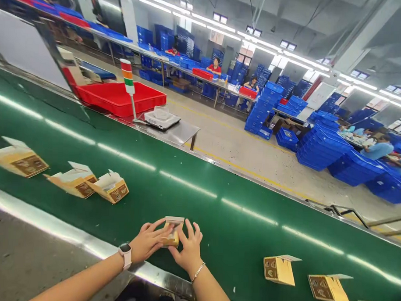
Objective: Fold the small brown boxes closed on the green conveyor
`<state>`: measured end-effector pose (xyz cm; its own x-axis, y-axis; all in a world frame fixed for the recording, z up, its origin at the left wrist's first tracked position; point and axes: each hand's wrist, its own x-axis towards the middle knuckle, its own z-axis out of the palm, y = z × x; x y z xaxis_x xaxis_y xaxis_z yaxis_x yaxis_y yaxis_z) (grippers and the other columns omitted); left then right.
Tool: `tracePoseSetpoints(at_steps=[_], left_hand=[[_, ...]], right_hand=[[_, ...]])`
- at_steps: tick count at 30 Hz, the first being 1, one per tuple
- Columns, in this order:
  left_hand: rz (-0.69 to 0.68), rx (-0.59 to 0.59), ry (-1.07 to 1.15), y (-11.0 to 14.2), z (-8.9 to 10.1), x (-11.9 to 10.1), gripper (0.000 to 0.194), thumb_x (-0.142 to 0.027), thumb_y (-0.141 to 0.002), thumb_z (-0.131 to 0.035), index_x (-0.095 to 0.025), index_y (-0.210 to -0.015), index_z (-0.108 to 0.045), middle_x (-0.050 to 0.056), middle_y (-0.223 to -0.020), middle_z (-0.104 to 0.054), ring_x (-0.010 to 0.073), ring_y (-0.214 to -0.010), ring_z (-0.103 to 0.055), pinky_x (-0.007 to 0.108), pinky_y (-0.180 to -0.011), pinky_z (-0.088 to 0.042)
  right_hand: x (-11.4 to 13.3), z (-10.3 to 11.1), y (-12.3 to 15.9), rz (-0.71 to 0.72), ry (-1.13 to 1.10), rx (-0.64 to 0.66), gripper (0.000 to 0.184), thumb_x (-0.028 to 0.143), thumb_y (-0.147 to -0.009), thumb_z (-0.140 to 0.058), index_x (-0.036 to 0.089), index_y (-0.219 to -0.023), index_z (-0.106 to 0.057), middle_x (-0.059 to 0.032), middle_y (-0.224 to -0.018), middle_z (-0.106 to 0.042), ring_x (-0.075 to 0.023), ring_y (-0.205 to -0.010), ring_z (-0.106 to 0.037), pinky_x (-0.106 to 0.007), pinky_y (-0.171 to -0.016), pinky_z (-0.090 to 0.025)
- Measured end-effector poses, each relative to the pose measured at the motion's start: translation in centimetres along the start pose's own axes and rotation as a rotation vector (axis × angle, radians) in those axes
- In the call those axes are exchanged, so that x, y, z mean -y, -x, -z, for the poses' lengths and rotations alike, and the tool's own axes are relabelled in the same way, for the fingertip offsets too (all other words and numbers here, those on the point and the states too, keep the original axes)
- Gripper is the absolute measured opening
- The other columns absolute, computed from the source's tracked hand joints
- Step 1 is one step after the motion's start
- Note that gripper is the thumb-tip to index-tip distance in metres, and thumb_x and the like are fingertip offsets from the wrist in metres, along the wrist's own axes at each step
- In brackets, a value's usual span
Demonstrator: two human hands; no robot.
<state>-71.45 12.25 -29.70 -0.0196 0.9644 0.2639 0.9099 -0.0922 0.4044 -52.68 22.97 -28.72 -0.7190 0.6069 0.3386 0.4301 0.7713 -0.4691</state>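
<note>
A small yellow-brown cardboard box (171, 242) sits on the green conveyor belt (237, 239) in front of me, its lid flap standing up at the far side. My left hand (148, 241) grips it from the left, with fingers reaching across its opening. On the other side, my right hand (189, 249) holds the box between thumb and fingers, the other fingers raised. What lies inside the box is partly covered by my fingers. A watch is on my left wrist and a bracelet on my right.
Open boxes (112, 189) of the same kind stand to the left on the belt; several more boxes (280, 270) lie to the right. Beyond the belt are a red tray (120, 99), a signal light (127, 75) and a scale (162, 119). Blue crates (322, 148) and seated people are farther back.
</note>
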Motion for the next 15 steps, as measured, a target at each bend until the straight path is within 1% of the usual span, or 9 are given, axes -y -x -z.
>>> tracePoseSetpoints(at_steps=[3,5,7,8,10,11,12,13,15], left_hand=[[0.042,0.021,0.117,-0.7,0.1,-1.8,0.036,-0.036,-0.093,-0.042,-0.037,-0.122,-0.064,0.005,-0.123,-0.068,0.0303,-0.127,-0.047,0.049,-0.098,-0.039],[0.085,0.040,0.256,-1.0,0.0,-2.6,0.035,-0.038,-0.093,-0.039,-0.034,-0.108,-0.071,0.006,-0.110,-0.072,0.0290,-0.117,-0.055,0.049,-0.095,-0.044],[0.146,0.019,0.437,-1.1,-0.4,-3.0,0.036,-0.041,-0.092,-0.039,-0.027,-0.100,-0.071,0.008,-0.102,-0.072,0.0266,-0.106,-0.062,0.045,-0.090,-0.051],[0.187,-0.021,0.529,-1.0,-0.7,-3.1,0.034,-0.044,-0.090,-0.041,-0.024,-0.098,-0.068,0.009,-0.101,-0.070,0.0257,-0.102,-0.064,0.044,-0.088,-0.053],[0.300,-0.157,0.661,-0.8,-1.3,-3.3,0.032,-0.050,-0.082,-0.053,-0.021,-0.092,-0.061,0.011,-0.102,-0.066,0.0266,-0.100,-0.064,0.044,-0.086,-0.056],[0.375,-0.222,0.696,-0.9,-1.6,-3.4,0.036,-0.053,-0.076,-0.060,-0.020,-0.090,-0.058,0.012,-0.101,-0.063,0.0282,-0.101,-0.064,0.046,-0.086,-0.056],[0.455,-0.243,0.730,-1.1,-1.8,-3.5,0.041,-0.054,-0.069,-0.066,-0.020,-0.090,-0.055,0.012,-0.101,-0.062,0.0298,-0.102,-0.063,0.049,-0.087,-0.056],[0.535,-0.204,0.783,-1.5,-1.9,-3.8,0.045,-0.053,-0.065,-0.069,-0.020,-0.092,-0.053,0.012,-0.100,-0.061,0.0307,-0.102,-0.063,0.051,-0.087,-0.056],[0.663,0.033,0.974,-2.9,-1.8,-4.6,0.047,-0.048,-0.067,-0.069,-0.019,-0.100,-0.050,0.011,-0.100,-0.064,0.0286,-0.097,-0.066,0.050,-0.085,-0.057]], right_hand=[[0.6,0.0,0.2,-0.138,-0.112,0.012,0.041,0.050,-0.065,-0.081,0.025,-0.096,-0.072,-0.0146,-0.139,-0.043,-0.0420,-0.126,-0.039,-0.058,-0.093,-0.041],[1.1,0.1,0.4,-0.195,-0.261,0.025,0.028,0.047,-0.071,-0.077,0.021,-0.078,-0.069,-0.0134,-0.135,-0.045,-0.0377,-0.124,-0.043,-0.053,-0.094,-0.042],[1.8,-0.2,1.0,-0.290,-0.430,-0.058,0.026,0.039,-0.077,-0.069,0.017,-0.065,-0.061,-0.0124,-0.129,-0.047,-0.0309,-0.118,-0.049,-0.046,-0.095,-0.045],[2.3,-0.5,1.4,-0.373,-0.503,-0.151,0.023,0.035,-0.078,-0.066,0.017,-0.065,-0.058,-0.0119,-0.124,-0.048,-0.0275,-0.114,-0.052,-0.042,-0.094,-0.046],[3.4,-1.7,2.4,-0.598,-0.602,-0.382,0.015,0.031,-0.076,-0.064,0.019,-0.076,-0.055,-0.0090,-0.110,-0.050,-0.0226,-0.105,-0.055,-0.036,-0.086,-0.051],[3.8,-2.5,2.8,-0.719,-0.627,-0.477,0.018,0.030,-0.074,-0.065,0.020,-0.084,-0.053,-0.0068,-0.103,-0.050,-0.0210,-0.100,-0.056,-0.033,-0.081,-0.052],[4.0,-3.3,3.2,-0.827,-0.639,-0.540,0.025,0.031,-0.073,-0.065,0.021,-0.090,-0.050,-0.0045,-0.098,-0.049,-0.0195,-0.094,-0.057,-0.030,-0.076,-0.053],[4.0,-4.1,3.5,-0.910,-0.642,-0.569,0.029,0.031,-0.072,-0.065,0.021,-0.093,-0.048,-0.0027,-0.093,-0.049,-0.0182,-0.089,-0.058,-0.027,-0.071,-0.053],[3.5,-5.1,3.8,-0.981,-0.614,-0.563,0.031,0.032,-0.074,-0.064,0.021,-0.096,-0.045,-0.0019,-0.090,-0.049,-0.0167,-0.080,-0.057,-0.025,-0.065,-0.053]])
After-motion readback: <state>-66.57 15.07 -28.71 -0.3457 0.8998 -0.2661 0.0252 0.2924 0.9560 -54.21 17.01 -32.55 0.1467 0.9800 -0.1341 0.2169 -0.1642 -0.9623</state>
